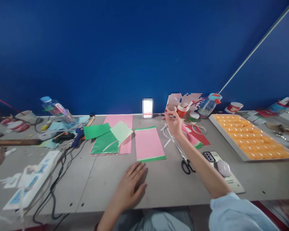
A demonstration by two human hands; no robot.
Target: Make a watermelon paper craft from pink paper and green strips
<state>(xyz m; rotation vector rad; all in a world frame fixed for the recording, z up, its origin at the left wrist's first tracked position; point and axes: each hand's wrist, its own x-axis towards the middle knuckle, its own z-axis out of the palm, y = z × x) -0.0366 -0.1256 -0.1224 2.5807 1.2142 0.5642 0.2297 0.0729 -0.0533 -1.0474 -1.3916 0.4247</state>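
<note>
My left hand (132,184) lies flat on the grey table, fingers stretched out, their tips just below a pink sheet with green strips along its top and bottom edges (149,143). My right hand (172,122) reaches to the back of the table, near the red paper cups (182,109). Its fingers are closed on a thin dark pen (161,114), whose end points left. Under my right forearm lie black-handled scissors (187,165). Beside my right wrist are white paper strips (168,136) and a pink paper fringe with green ends (195,141).
On the left are green paper (106,143), a pale green square (121,131), a blue glue gun (77,137), a plastic bottle (59,109) and a power strip (36,178) with cables. A lit screen (147,108) stands against the blue wall. On the right are a phone (209,156) and a tray of orange balls (252,136).
</note>
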